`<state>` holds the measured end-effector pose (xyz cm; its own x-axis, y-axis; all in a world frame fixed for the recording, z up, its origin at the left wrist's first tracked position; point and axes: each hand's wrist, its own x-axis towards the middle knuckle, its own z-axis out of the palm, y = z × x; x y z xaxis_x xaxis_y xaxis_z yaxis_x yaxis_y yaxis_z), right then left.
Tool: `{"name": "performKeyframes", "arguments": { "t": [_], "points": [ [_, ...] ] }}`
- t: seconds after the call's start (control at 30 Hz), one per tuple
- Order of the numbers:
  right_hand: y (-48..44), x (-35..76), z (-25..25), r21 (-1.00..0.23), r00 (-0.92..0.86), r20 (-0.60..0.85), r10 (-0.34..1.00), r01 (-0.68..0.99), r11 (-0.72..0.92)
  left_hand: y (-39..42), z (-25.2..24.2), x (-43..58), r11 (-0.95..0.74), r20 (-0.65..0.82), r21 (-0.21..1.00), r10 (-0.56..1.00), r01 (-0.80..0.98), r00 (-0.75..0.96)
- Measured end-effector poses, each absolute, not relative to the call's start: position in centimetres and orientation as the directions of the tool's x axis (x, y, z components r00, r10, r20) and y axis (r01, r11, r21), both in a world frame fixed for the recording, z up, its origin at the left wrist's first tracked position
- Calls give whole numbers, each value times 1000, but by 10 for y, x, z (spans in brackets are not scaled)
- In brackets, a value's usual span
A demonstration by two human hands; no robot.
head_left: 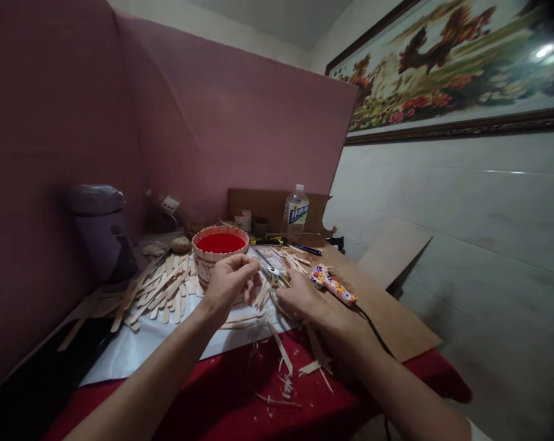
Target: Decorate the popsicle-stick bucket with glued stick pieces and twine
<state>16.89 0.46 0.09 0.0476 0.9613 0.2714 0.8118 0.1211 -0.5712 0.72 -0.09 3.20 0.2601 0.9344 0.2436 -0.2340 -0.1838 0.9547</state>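
Observation:
My right hand (299,295) grips a pair of scissors (273,270) by the handles, its blades pointing up and to the left. Close to the blades, my left hand (231,280) is closed in a pinch; whatever is between its fingertips is too small to make out. Just behind the left hand stands a round basket (204,267) with a scalloped rim of wooden sticks and a red inside. Flat wooden craft sticks (166,288) lie in a loose heap to its left. To the right of my right hand rests a flower-patterned glue gun (335,285) with a black cord.
A plastic bottle (297,211) stands at the back before a cardboard strip (258,199). A yellow-and-black cutter (268,241) and a blue pen (310,250) lie nearby. Stick scraps (281,349) litter the red cloth (231,373) in front. A purple bin (100,236) is at left.

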Motion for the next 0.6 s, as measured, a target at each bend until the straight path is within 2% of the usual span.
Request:
{"name": "performKeyframes", "arguments": {
  "t": [0.17, 0.27, 0.33, 0.43, 0.6],
  "points": [
    [-5, 146, 5, -372, -38, 295, 955, 916, 151, 0, 29, 9, -175, 223, 966, 937, -191, 269],
    [-13, 141, 18, -298, -100, 332, 938, 932, 205, 1, 27, 9, -164, 208, 969, 945, -187, 251],
    [-17, 142, 27, -300, -147, 446, 883, 905, 303, 2, 25, 9, -157, 198, 969, 954, -190, 225],
    [-19, 145, 36, -323, -239, 634, 736, 783, 532, 3, 23, 9, -140, 185, 968, 960, -210, 212],
    [-14, 149, 34, -325, -329, 652, 683, 692, 645, 3, 19, 9, -118, 183, 964, 945, -238, 271]
  ]
}}
